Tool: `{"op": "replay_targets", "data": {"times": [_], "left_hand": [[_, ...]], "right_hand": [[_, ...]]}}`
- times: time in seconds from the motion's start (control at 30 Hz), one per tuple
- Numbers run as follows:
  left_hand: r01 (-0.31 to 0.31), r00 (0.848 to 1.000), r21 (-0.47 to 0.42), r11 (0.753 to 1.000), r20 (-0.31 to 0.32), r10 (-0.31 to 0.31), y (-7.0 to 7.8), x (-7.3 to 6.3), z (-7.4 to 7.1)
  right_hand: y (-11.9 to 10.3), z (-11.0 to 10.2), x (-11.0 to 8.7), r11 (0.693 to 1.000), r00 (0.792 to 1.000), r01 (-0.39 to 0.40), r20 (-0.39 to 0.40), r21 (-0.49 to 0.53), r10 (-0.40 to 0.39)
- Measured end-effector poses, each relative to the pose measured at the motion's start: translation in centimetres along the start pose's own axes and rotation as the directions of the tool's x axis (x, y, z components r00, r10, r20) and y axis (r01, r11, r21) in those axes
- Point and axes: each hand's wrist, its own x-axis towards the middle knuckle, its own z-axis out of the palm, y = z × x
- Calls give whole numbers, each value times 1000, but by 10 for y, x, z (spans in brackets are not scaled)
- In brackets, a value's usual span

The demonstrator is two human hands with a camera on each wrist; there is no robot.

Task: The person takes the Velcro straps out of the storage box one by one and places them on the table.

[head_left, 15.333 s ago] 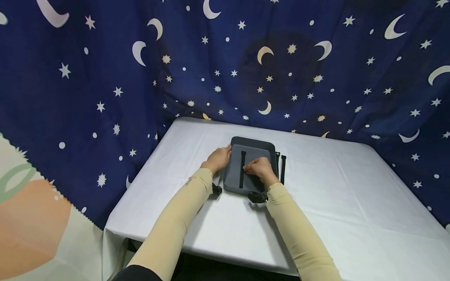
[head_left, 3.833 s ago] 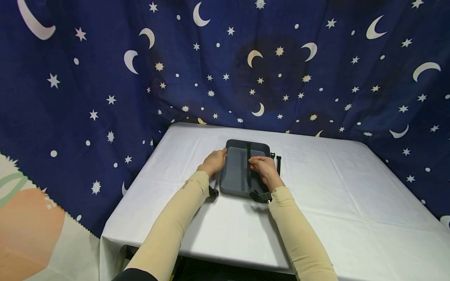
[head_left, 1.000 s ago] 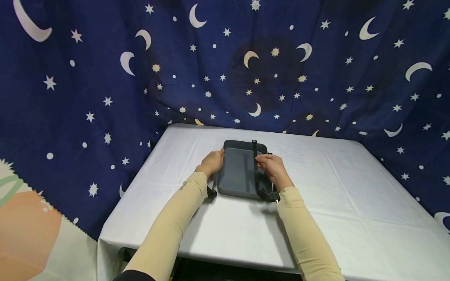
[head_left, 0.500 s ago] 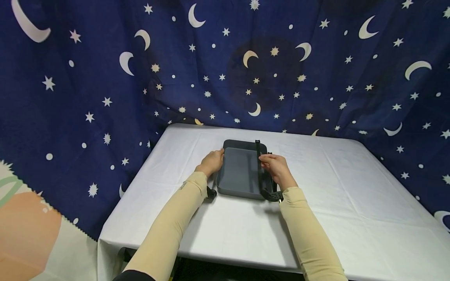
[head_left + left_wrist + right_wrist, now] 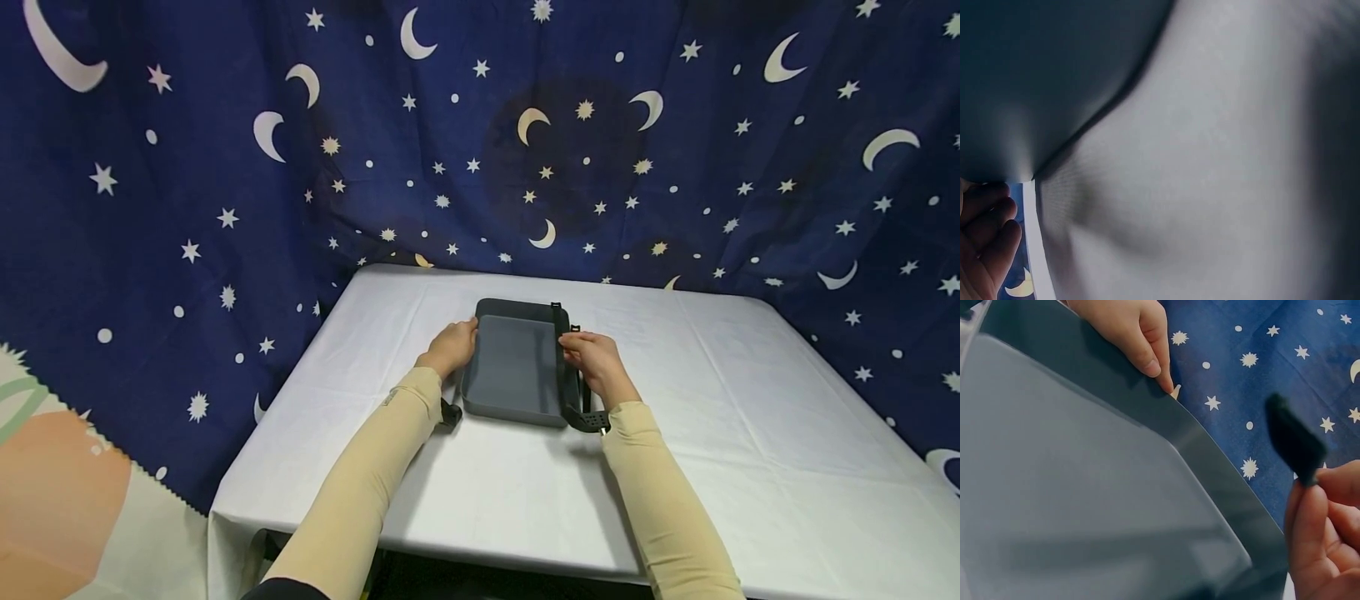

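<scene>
A grey rectangular tray (image 5: 513, 367) with low walls lies on the white table. My left hand (image 5: 453, 347) grips its left wall; in the right wrist view that left hand (image 5: 1132, 331) has its thumb over the rim. Between thumb and fingertips, my right hand (image 5: 597, 360) pinches a thin black strap (image 5: 560, 371) with a small slotted head. The strap is held up lengthwise over the tray's right wall; the right wrist view shows the strap (image 5: 1294, 440) end-on and blurred. In the left wrist view, fingers (image 5: 1000, 250) lie against the tray's dark outside wall (image 5: 1054, 75).
At least one more black strap (image 5: 587, 396) lies on the table just right of the tray, partly hidden by the right hand. Black bands (image 5: 588, 420) circle both wrists. A blue curtain (image 5: 465, 125) with moons and stars hangs behind the white-covered table (image 5: 750, 400).
The strap lay on the tray floor earliest, then was lifted. Over the last second my right hand has carried it rightward to the tray's right wall. The left hand has kept its grip.
</scene>
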Motion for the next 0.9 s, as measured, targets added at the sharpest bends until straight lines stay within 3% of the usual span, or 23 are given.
{"op": "replay_targets", "data": {"times": [0.33,0.9], "left_hand": [[2,1000,9,1000,-13,-2,3,0,-3],[1,1000,-8,1000,8,-1,0,-1,-1]], "right_hand": [[-5,-8,-1,999,1000,-1,6,38,1],[0,-21,-1,999,999,-37,-18,9,37]]}}
